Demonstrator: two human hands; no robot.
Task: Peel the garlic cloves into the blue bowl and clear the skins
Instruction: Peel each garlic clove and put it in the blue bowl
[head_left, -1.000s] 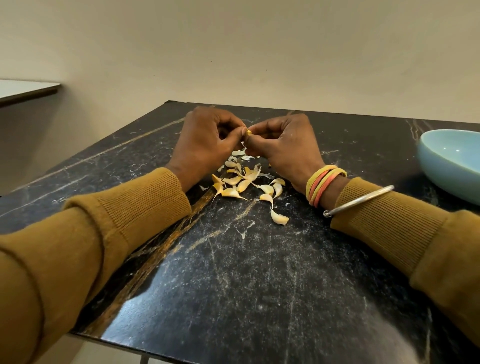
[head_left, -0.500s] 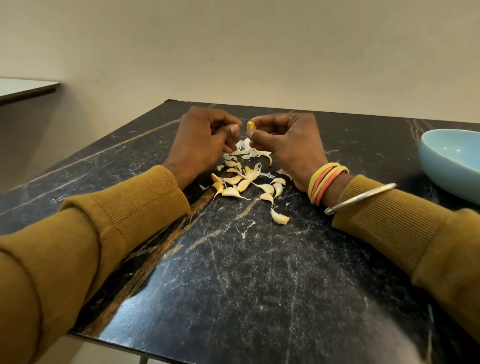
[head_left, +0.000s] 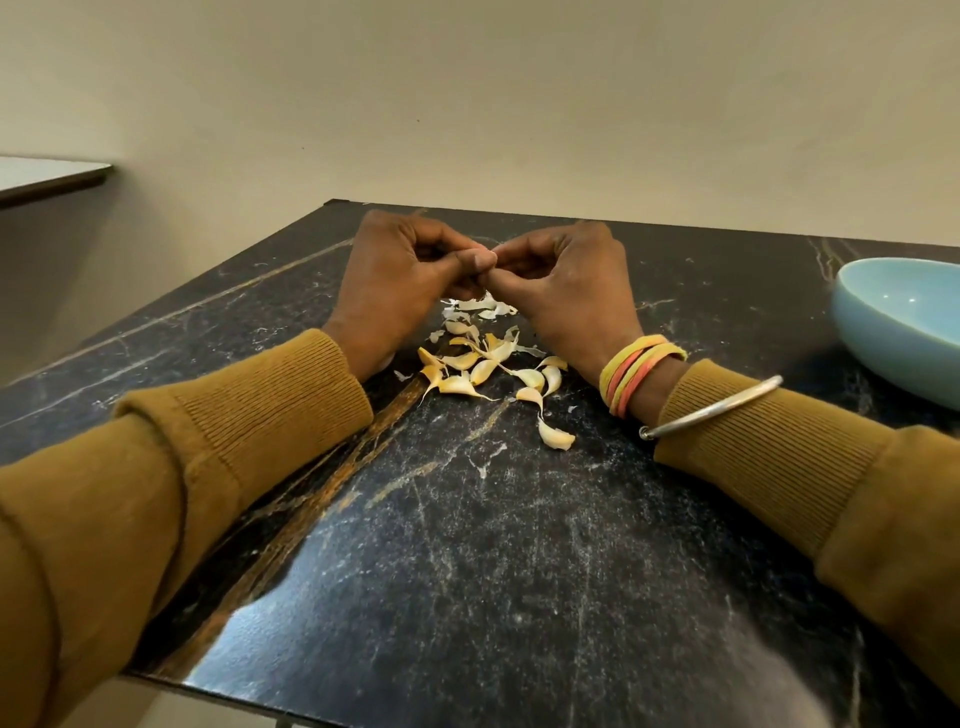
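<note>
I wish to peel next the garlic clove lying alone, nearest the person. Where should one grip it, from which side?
Pinch the lone garlic clove across its plump end, probably from above with the right hand. It lies flat on the table; its thin tail, pointing toward the pile, looks too slim to hold.

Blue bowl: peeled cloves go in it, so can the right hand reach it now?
Probably yes: the blue bowl sits to the right of the right hand, with only bare tabletop between them, though that hand's fingers are curled.
</note>
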